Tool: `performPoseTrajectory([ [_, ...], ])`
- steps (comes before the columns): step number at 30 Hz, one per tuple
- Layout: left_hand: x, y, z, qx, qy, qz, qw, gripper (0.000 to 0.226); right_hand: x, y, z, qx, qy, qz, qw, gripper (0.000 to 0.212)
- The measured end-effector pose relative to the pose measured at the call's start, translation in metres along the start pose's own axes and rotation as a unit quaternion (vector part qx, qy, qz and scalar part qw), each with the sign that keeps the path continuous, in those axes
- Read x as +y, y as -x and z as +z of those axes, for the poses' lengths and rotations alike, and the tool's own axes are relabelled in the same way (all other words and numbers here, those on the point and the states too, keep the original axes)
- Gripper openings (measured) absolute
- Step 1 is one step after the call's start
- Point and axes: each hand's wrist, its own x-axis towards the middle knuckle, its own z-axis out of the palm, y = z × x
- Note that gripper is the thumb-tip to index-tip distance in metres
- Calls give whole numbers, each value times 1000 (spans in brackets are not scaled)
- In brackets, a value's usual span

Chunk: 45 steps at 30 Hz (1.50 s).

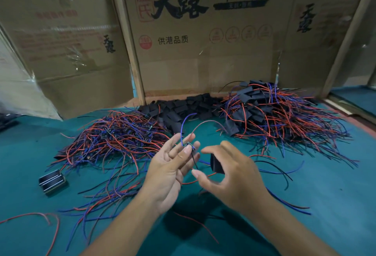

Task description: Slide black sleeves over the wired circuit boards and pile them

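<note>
Head view: left hand pinches a wired circuit board at its fingertips, wires trailing free, while right hand, fingers curled, seemingly grips a black sleeve facing it, ready for threading.

A single wide-angle view from the person's head looks forward and down onto the green desk. Both forearms enter from the bottom edge, close to the lens. The cardboard boxes standing at the desk's far edge fill the upper half, their sides bowed by the lens.
</note>
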Motion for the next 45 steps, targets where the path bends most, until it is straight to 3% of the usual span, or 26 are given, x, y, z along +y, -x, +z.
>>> performPoseTrajectory([
  [9,-4,4,1,-40,-31,-43,998,50,8,-4,-2,40,-85,98,991,25],
  [12,-3,5,0,-82,-70,-55,993,51,8,-5,0,26,-183,163,969,15],
  [15,0,8,1,-115,-157,-49,980,51,6,-9,-2,5,-312,220,924,19],
  [20,8,12,6,-156,-301,-25,940,35,5,-11,-8,10,-410,332,849,25],
  [25,17,18,13,-179,-360,-17,915,44,7,-11,-10,-51,-579,447,680,15],
  [27,19,18,14,-173,-372,-14,912,39,7,-12,-9,-48,-606,459,647,20],
  [31,21,11,7,-129,-468,49,873,12,14,-13,-10,-41,-626,457,631,21],
  [34,29,9,4,-153,-528,72,832,19,22,-12,-14,-36,-628,444,638,14],
  [38,43,7,-2,-177,-553,58,812,23,27,-14,-17,-34,-613,427,664,17],
  [42,51,2,-12,-167,-688,84,701,19,22,-12,-11,-42,-589,411,695,17],
  [45,45,6,-6,-197,-615,47,762,15,14,-9,-7,-40,-582,400,707,15],
])
